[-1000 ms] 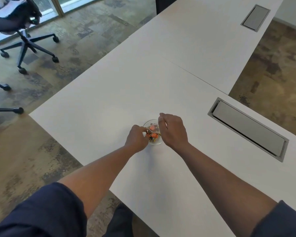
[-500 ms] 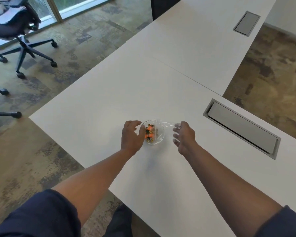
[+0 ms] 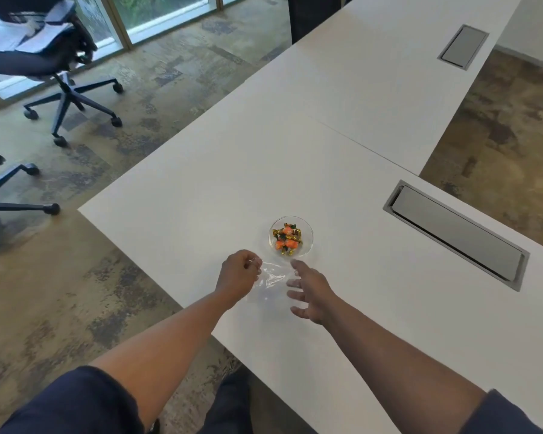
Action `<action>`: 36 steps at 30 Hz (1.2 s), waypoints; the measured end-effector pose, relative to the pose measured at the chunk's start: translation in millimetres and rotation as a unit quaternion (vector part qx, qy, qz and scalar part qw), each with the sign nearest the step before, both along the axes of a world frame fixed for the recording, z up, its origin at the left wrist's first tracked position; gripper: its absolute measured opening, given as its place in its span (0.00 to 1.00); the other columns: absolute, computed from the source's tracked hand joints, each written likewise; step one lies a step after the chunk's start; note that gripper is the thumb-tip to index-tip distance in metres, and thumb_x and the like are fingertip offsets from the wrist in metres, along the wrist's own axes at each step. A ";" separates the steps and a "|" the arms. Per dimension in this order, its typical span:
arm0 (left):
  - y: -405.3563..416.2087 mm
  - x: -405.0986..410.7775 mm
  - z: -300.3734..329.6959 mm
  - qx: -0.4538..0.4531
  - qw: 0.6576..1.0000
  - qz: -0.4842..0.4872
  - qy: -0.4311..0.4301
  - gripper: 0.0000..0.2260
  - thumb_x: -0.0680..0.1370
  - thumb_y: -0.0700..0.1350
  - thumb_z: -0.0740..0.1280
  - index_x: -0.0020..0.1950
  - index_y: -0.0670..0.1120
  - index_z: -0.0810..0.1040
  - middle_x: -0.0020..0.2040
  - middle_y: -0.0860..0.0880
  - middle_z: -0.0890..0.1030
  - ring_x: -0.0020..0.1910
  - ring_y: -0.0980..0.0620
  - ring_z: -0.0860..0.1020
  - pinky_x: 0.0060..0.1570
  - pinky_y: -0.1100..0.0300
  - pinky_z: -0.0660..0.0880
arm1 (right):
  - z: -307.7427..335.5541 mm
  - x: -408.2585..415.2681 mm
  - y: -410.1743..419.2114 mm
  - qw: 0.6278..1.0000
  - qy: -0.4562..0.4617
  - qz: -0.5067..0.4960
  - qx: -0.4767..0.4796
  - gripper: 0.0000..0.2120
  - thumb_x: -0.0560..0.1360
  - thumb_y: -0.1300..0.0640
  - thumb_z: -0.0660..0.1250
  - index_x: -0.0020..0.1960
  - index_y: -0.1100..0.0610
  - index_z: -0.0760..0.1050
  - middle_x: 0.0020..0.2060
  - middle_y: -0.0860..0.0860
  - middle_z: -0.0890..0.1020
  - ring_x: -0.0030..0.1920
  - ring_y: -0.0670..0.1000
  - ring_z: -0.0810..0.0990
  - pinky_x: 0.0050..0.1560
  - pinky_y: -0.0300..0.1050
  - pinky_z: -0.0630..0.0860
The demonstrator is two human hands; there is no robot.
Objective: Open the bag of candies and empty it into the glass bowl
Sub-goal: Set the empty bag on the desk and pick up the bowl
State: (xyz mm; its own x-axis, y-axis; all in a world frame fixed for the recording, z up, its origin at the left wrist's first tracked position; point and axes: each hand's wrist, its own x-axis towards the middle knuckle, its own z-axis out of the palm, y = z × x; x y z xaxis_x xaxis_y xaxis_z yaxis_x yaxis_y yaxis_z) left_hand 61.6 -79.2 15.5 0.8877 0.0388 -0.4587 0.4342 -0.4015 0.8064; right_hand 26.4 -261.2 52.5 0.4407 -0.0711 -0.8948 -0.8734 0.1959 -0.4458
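Note:
A small glass bowl (image 3: 308, 242) stands on the white table (image 3: 201, 189) and holds several orange, green and gold wrapped candies (image 3: 287, 239). Just in front of it lies a clear, flat plastic bag (image 3: 268, 283) with no candies visible inside. My left hand (image 3: 239, 275) pinches the bag's left edge with curled fingers. My right hand (image 3: 309, 291) hovers at the bag's right edge, fingers spread, holding nothing that I can see. Both hands are nearer to me than the bowl and do not touch it.
A grey cable hatch (image 3: 455, 234) is set into the table to the right of the bowl, and a second hatch (image 3: 463, 47) lies far back. Two wheeled office chairs (image 3: 60, 73) stand on the floor to the left. The table's near-left edge runs just beside my left hand.
Both hands have drawn back from the bowl towards me, bringing the clear bag out of the bowl. The candies stay in the bowl. My right hand's fingers have spread apart.

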 end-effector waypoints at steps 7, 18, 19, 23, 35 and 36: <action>32.3 -3.9 -24.5 0.076 0.996 -0.005 0.037 0.03 0.81 0.43 0.69 0.47 0.48 0.82 0.41 0.48 0.86 0.42 0.48 0.85 0.44 0.53 0.81 | -24.9 -13.0 22.6 0.997 -0.031 0.068 -0.031 0.26 0.80 0.53 0.70 0.75 0.54 0.68 0.57 0.53 0.79 0.49 0.52 0.78 0.45 0.45 0.72; 31.9 2.3 -38.5 0.085 0.995 0.013 0.048 0.12 0.78 0.46 0.74 0.60 0.45 0.80 0.55 0.46 0.82 0.51 0.48 0.81 0.50 0.58 0.74 | -36.0 -16.7 16.2 0.996 -0.020 0.059 -0.056 0.20 0.76 0.54 0.71 0.66 0.55 0.72 0.44 0.52 0.72 0.42 0.53 0.67 0.40 0.46 0.66; 29.0 4.1 -38.1 0.083 0.996 0.012 0.043 0.12 0.79 0.47 0.73 0.61 0.45 0.80 0.56 0.46 0.82 0.52 0.48 0.81 0.51 0.56 0.76 | -37.2 -16.4 12.6 0.996 -0.025 0.050 -0.063 0.15 0.76 0.54 0.70 0.60 0.54 0.73 0.43 0.52 0.72 0.39 0.52 0.66 0.37 0.44 0.64; 13.6 10.6 -27.5 0.122 0.992 0.011 -0.020 0.13 0.82 0.49 0.68 0.63 0.44 0.81 0.62 0.45 0.82 0.60 0.45 0.80 0.62 0.51 0.77 | -39.9 -11.4 3.4 0.992 -0.065 0.005 -0.108 0.04 0.78 0.55 0.66 0.48 0.55 0.73 0.38 0.52 0.70 0.34 0.51 0.65 0.35 0.43 0.64; -51.2 51.8 -9.5 -0.146 0.983 0.087 -0.068 0.19 0.87 0.48 0.55 0.76 0.45 0.73 0.75 0.49 0.75 0.74 0.53 0.70 0.73 0.60 0.65 | -36.6 39.3 -11.5 0.952 -0.243 -0.159 -0.094 0.14 0.85 0.48 0.61 0.67 0.49 0.80 0.64 0.42 0.81 0.71 0.46 0.74 0.67 0.40 0.68; -55.0 53.7 -12.0 -0.158 0.981 0.096 -0.064 0.19 0.87 0.47 0.55 0.76 0.45 0.74 0.74 0.49 0.76 0.74 0.53 0.71 0.71 0.60 0.65 | -38.1 45.6 -11.4 0.950 -0.254 -0.161 -0.089 0.15 0.85 0.48 0.61 0.68 0.48 0.79 0.64 0.40 0.81 0.70 0.45 0.74 0.65 0.38 0.68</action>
